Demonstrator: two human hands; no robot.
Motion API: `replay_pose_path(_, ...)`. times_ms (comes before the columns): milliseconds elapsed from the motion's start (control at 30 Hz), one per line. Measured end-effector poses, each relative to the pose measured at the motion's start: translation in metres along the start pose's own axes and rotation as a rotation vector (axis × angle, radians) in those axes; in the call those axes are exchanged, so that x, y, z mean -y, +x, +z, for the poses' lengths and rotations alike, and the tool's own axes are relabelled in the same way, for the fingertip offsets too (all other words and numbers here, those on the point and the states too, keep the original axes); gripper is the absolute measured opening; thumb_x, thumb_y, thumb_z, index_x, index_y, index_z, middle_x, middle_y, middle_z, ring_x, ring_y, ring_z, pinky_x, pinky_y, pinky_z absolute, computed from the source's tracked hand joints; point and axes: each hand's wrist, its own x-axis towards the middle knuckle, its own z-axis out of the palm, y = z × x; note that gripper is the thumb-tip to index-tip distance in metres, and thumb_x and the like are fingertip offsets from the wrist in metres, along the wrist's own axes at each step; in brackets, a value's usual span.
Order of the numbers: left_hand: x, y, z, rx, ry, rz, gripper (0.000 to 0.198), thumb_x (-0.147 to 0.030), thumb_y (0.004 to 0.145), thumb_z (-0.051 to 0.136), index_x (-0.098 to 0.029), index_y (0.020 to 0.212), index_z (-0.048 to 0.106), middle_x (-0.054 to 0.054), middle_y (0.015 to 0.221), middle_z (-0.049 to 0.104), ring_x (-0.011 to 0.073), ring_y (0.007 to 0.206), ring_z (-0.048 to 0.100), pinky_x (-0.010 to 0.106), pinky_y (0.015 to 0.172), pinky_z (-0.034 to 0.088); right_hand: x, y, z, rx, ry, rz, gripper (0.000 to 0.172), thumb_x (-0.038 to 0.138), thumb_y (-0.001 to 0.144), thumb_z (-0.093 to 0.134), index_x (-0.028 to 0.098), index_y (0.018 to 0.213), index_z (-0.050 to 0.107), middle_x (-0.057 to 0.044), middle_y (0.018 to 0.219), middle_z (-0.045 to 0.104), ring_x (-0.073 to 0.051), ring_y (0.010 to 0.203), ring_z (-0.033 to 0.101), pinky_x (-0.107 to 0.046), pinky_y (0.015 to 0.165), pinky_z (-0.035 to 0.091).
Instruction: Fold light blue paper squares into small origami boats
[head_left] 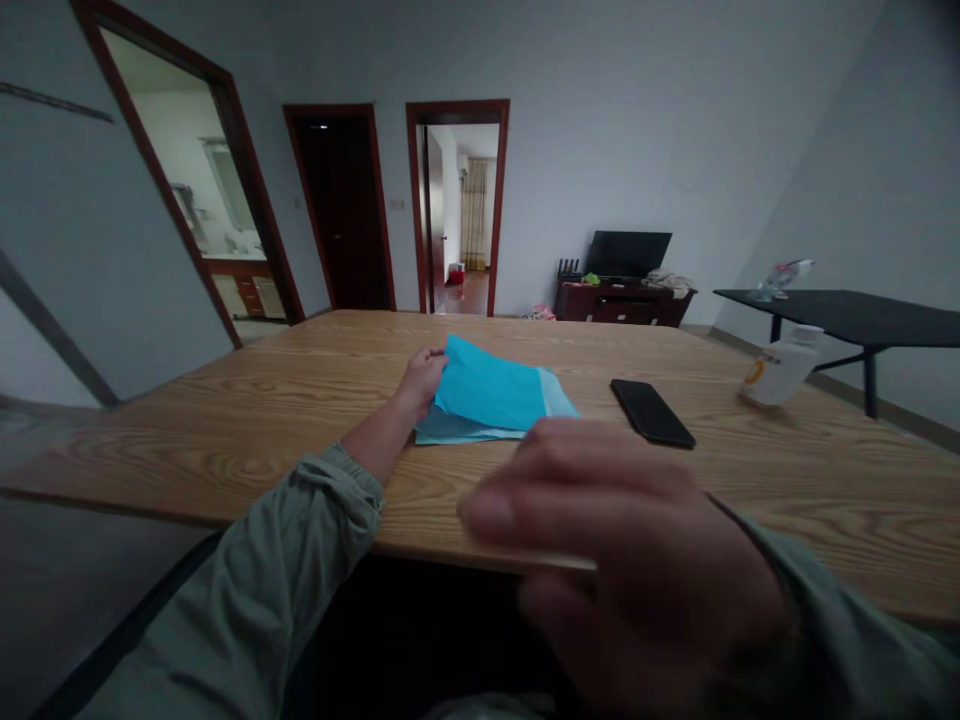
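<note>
Head view shows dark-red door frames at the far left, behind a broad wood-grained counter. A wrinkled grey-green sleeve with a gathered cuff reaches over it to the left hand, whose fingers pinch the left edge of a blue sheet. Thin, soft-looking and folded in layers, the sheet lies on the middle of the counter, its upper layer lifted at the left, a paler strip along its right side. Nearer the camera, the blurred right hand hides part of the counter's near edge; its fingers bend loosely, the thumb apart from them. Beyond stand a dark cabinet and a flat black television. Just right of the sheet lies a black, rounded-cornered phone. Farther right stands a white plastic bottle with an orange mark, its contents indiscernible; behind it, a black table bears a clear bottle.
</note>
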Motion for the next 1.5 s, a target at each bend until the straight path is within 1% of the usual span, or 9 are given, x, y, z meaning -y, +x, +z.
replay_pose_path(200, 0.015, 0.005, -0.005, 0.016, 0.166, -0.119, 0.020, -0.029, 0.062, 0.065, -0.019, 0.077, 0.054, -0.003, 0.059, 0.051, 0.0126, 0.053, 0.049, 0.023, 0.051, 0.037, -0.165, -0.041, 0.030, 0.239, -0.313, 0.424, 0.028, 0.026, 0.090, 0.051, 0.017, 0.111, 0.067, -0.010, 0.100, 0.070, -0.019, 0.082, 0.064, -0.033, 0.078, 0.050)
replay_pose_path(300, 0.020, 0.011, -0.011, 0.038, 0.269, -0.160, 0.028, -0.033, 0.062, 0.069, -0.018, 0.081, 0.055, 0.000, 0.065, 0.057, 0.0152, 0.058, 0.054, 0.024, 0.053, 0.039, -0.204, -0.065, 0.042, 0.434, -0.407, 0.406, 0.035, 0.032, 0.090, 0.052, 0.018, 0.119, 0.064, -0.013, 0.121, 0.063, -0.026, 0.108, 0.059, -0.040, 0.094, 0.044)
replay_pose_path(467, 0.026, 0.020, -0.018, 0.017, 0.542, -0.019, 0.043, -0.022, 0.059, 0.076, -0.019, 0.096, 0.054, 0.005, 0.086, 0.067, 0.0185, 0.076, 0.063, 0.025, 0.065, 0.045, -0.201, -0.071, 0.053, 0.551, -0.408, 0.435, 0.040, 0.040, 0.090, 0.050, 0.022, 0.124, 0.062, -0.010, 0.121, 0.064, -0.026, 0.109, 0.059, -0.037, 0.095, 0.042)
replay_pose_path(700, 0.036, 0.027, -0.022, 0.117, 0.631, 0.018, 0.046, -0.028, 0.064, 0.076, -0.019, 0.102, 0.053, 0.007, 0.095, 0.068, 0.0193, 0.079, 0.065, 0.027, 0.068, 0.048, -0.192, -0.067, 0.056, 0.579, -0.388, 0.499, 0.036, 0.038, 0.088, 0.054, 0.022, 0.119, 0.065, -0.011, 0.117, 0.065, -0.024, 0.105, 0.058, -0.035, 0.094, 0.039)
replay_pose_path(967, 0.036, 0.021, -0.031, 0.127, 0.620, 0.032, 0.064, -0.038, 0.038, 0.089, -0.020, 0.091, 0.057, 0.008, 0.092, 0.068, 0.0263, 0.089, 0.063, 0.032, 0.077, 0.046, -0.194, -0.074, 0.058, 0.519, -0.348, 0.490, 0.035, 0.036, 0.086, 0.055, 0.023, 0.117, 0.066, -0.010, 0.114, 0.065, -0.024, 0.103, 0.059, -0.035, 0.093, 0.041)
replay_pose_path(1067, 0.032, 0.015, -0.030, 0.131, 0.698, 0.100, 0.064, -0.036, 0.038, 0.088, -0.021, 0.092, 0.057, 0.007, 0.091, 0.067, 0.0264, 0.090, 0.062, 0.032, 0.080, 0.045, -0.194, -0.074, 0.058, 0.514, -0.334, 0.494, 0.035, 0.036, 0.087, 0.055, 0.023, 0.118, 0.066, -0.010, 0.114, 0.065, -0.025, 0.102, 0.059, -0.036, 0.092, 0.042)
replay_pose_path(1200, 0.023, 0.005, -0.026, 0.230, 0.771, 0.254, 0.049, -0.031, 0.053, 0.082, -0.022, 0.097, 0.061, 0.006, 0.093, 0.067, 0.0240, 0.088, 0.061, 0.031, 0.081, 0.045, -0.194, -0.075, 0.057, 0.514, -0.333, 0.496, 0.035, 0.036, 0.086, 0.055, 0.022, 0.117, 0.066, -0.010, 0.114, 0.065, -0.025, 0.102, 0.059, -0.034, 0.092, 0.042)
replay_pose_path(1333, 0.013, -0.007, -0.020, 0.430, 0.807, 0.422, 0.039, -0.033, 0.063, 0.075, -0.023, 0.100, 0.066, 0.005, 0.102, 0.067, 0.0233, 0.093, 0.060, 0.031, 0.087, 0.044, -0.193, -0.074, 0.057, 0.514, -0.317, 0.484, 0.036, 0.036, 0.086, 0.056, 0.022, 0.117, 0.066, -0.010, 0.114, 0.066, -0.023, 0.100, 0.061, -0.032, 0.091, 0.043)
replay_pose_path(1500, 0.009, -0.016, -0.014, 0.640, 0.872, 0.424, 0.029, -0.045, 0.076, 0.062, -0.024, 0.093, 0.073, 0.005, 0.102, 0.070, 0.0239, 0.100, 0.060, 0.031, 0.093, 0.043, -0.204, -0.074, 0.052, 0.454, -0.306, 0.516, 0.035, 0.037, 0.087, 0.053, 0.018, 0.114, 0.067, -0.010, 0.112, 0.068, -0.023, 0.102, 0.061, -0.032, 0.092, 0.043)
